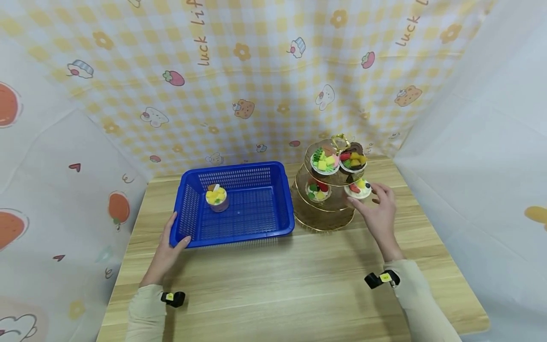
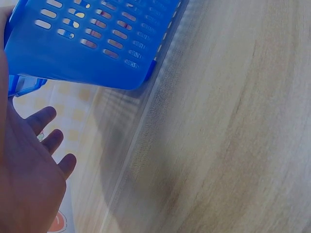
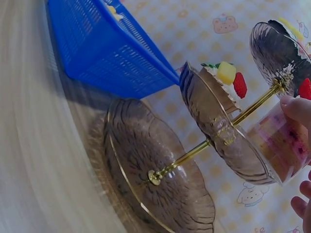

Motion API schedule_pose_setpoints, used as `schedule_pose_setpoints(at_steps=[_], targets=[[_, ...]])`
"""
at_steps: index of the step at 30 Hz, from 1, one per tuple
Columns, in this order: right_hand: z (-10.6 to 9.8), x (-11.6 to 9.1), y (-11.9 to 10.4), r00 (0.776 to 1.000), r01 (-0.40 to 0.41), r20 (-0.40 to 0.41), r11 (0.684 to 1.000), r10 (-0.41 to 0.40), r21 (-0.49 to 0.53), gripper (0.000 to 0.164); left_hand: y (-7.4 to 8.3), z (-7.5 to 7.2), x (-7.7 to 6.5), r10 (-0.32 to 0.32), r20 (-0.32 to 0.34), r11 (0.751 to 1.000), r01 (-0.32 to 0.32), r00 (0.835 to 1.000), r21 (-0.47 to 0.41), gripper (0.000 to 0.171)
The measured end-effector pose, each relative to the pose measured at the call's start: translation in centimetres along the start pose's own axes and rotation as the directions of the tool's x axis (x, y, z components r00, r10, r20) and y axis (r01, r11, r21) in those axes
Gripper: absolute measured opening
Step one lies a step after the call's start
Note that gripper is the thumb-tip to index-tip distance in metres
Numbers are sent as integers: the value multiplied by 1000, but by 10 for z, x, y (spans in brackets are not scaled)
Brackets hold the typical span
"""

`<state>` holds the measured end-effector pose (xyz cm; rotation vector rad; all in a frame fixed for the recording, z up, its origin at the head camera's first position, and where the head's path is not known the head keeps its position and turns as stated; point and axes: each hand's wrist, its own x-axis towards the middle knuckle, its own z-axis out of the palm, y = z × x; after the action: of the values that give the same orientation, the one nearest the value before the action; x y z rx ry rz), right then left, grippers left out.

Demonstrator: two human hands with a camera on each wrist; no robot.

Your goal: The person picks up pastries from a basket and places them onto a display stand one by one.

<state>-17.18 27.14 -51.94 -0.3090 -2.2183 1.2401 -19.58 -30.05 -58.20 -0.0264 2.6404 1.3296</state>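
Note:
My left hand holds the near left corner of a blue plastic basket; the left wrist view shows some of its fingers sticking out free of the basket. One toy dessert cup with yellow cubes on top stands inside, toward the left. At the right, my right hand pinches a dessert cup with fruit and white cream at the middle tier of a three-tier stand. Another fruit-topped dessert sits on that same tier.
The stand's top tier carries a dessert with green and yellow pieces and a chocolate one. Its bottom plate bears nothing visible. The wooden table extends in front, and a checked cloth hangs behind.

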Motion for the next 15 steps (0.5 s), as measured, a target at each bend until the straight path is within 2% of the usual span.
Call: schedule_pose_setpoints(at_steps=[9, 15], targets=[[9, 5, -3, 1000, -2, -17, 999, 3, 47, 61, 1, 1, 1, -16, 5, 1000, 16, 1000, -1, 89], [16, 8, -3, 1000, -6, -5, 999, 6, 51, 63, 0, 1, 0, 1, -3, 1000, -1, 1000, -6, 89]])
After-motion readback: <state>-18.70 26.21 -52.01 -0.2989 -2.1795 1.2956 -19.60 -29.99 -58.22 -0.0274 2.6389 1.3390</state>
